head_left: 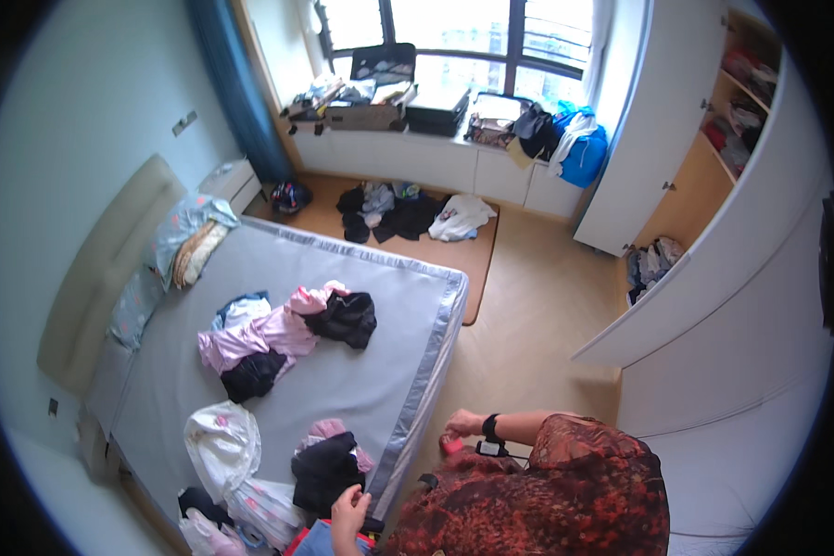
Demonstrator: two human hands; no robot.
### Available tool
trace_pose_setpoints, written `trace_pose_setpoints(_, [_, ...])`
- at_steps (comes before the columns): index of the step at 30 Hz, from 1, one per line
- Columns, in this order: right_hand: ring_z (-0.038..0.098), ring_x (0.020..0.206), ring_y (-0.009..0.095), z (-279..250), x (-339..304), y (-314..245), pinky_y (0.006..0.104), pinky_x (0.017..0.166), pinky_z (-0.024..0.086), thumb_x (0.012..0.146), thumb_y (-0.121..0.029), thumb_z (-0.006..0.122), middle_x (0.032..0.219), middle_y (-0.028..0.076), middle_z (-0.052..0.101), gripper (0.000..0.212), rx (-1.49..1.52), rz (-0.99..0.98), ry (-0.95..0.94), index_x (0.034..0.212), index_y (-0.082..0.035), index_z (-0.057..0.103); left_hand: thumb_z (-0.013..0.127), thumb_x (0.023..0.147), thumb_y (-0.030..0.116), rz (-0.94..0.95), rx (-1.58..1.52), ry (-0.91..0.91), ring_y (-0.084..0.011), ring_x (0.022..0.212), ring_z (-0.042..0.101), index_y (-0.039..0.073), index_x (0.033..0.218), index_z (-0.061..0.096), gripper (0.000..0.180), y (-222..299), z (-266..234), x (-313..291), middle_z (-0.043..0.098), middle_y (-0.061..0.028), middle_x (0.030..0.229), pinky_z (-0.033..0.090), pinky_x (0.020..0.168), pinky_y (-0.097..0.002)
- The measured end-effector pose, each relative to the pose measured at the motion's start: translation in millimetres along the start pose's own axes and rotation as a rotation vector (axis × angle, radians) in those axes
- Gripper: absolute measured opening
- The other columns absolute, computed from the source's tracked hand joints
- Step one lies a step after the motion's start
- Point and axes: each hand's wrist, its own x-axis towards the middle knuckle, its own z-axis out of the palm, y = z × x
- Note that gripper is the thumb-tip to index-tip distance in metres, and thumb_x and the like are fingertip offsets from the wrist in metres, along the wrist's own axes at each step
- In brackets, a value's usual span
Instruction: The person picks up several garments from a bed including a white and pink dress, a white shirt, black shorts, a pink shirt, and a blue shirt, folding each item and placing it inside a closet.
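Observation:
My right hand (461,424), with a black watch on the wrist, reaches left over the floor beside the bed's foot corner and is closed on a small pink-red item (450,446). My left hand (348,511) is low at the bed's near edge, fingers curled. It touches a pile of black and pink garments (326,463), just above a blue cloth with a red edge (311,539). Whether it grips anything is unclear. My red patterned sleeve and body fill the lower middle.
The grey bed (380,371) carries a pink, black and white clothes heap (278,334), white garments (221,440) and pillows (187,236). More clothes lie on a brown rug (477,259). An open white wardrobe (704,185) stands right; a cluttered window bench (417,116) is at the back.

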Motion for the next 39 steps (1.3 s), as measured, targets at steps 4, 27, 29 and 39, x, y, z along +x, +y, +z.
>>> trace_pose_setpoints(4, [0.06, 0.057, 0.018, -55.4, 4.6, -12.0, 0.0314, 0.047, 0.045, 0.079, -0.02, 0.061, 0.069, 0.006, 0.062, 0.014, 0.497, 0.388, 0.039, 0.083, -0.008, 0.064, 0.068, 0.079, 0.022, 0.083, 0.07, -0.056, -0.0186, 0.081, 0.065, 0.0, 0.109, 0.061, 0.038, 14.7, 3.2, 37.1, 0.067, -0.0133, 0.089, 0.051, 0.074, -0.0315])
trace_pose_setpoints(27, [0.054, 0.054, 0.011, -203.0, 274.4, -67.1, 0.022, 0.044, 0.037, 0.083, -0.024, 0.059, 0.072, 0.007, 0.063, 0.019, 0.912, 0.48, 0.172, 0.079, -0.005, 0.061, 0.068, 0.079, 0.027, -0.327, -0.011, -0.003, -0.0251, 0.085, 0.066, 0.004, 0.112, 0.06, 0.041, 0.1, 20.0, 100.8, 0.066, -0.0158, 0.097, 0.051, 0.076, -0.0342])
trace_pose_setpoints(29, [0.055, 0.052, 0.012, -220.2, 334.4, -61.7, 0.0227, 0.043, 0.038, 0.082, -0.02, 0.059, 0.069, 0.007, 0.062, 0.016, 0.965, 0.405, 0.274, 0.08, -0.005, 0.063, 0.068, 0.08, 0.025, -0.372, -0.089, -0.001, -0.0222, 0.085, 0.067, 0.002, 0.113, 0.06, 0.041, 8.8, 30.9, 110.9, 0.067, -0.0156, 0.098, 0.052, 0.077, -0.0324])
trace_pose_setpoints(39, [0.062, 0.063, 0.013, -276.9, 533.5, -56.4, 0.0244, 0.046, 0.043, 0.077, -0.011, 0.062, 0.077, 0.007, 0.06, 0.034, 0.919, 0.36, 0.513, 0.109, -0.001, 0.054, 0.068, 0.08, 0.027, -0.567, -0.182, 0.015, -0.023, 0.09, 0.066, 0.005, 0.115, 0.059, 0.042, 51.2, 55.4, 172.1, 0.066, -0.016, 0.1, 0.051, 0.078, -0.0322])
